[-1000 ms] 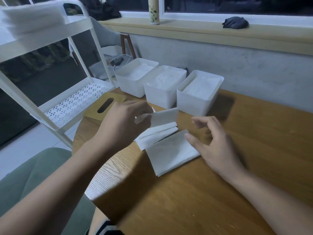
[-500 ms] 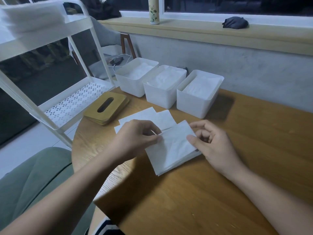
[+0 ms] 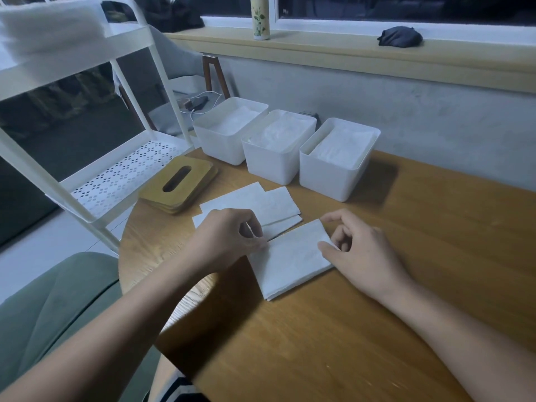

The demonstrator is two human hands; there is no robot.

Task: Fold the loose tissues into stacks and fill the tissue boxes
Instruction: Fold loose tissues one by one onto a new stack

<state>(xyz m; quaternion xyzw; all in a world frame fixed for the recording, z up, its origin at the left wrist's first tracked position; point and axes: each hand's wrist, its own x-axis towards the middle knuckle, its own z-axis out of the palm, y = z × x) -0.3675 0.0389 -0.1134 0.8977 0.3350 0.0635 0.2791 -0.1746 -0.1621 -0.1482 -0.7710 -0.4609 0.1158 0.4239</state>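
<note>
Table (image 3: 406,285): three tissue boxes (image 3: 269,166) at back, all holding tissue, near full by look. Lids (image 3: 179,187) off, piled at left. Loose tissues (image 3: 261,201) flat beyond folded stack (image 3: 290,262). Left hand (image 3: 229,236) pinches stack's left edge, right hand (image 3: 362,256) its right edge. Left to do: fold rest, load, lid.

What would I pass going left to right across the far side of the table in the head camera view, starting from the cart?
White cart → stack of wooden lids → left box → middle box → right box.
</note>
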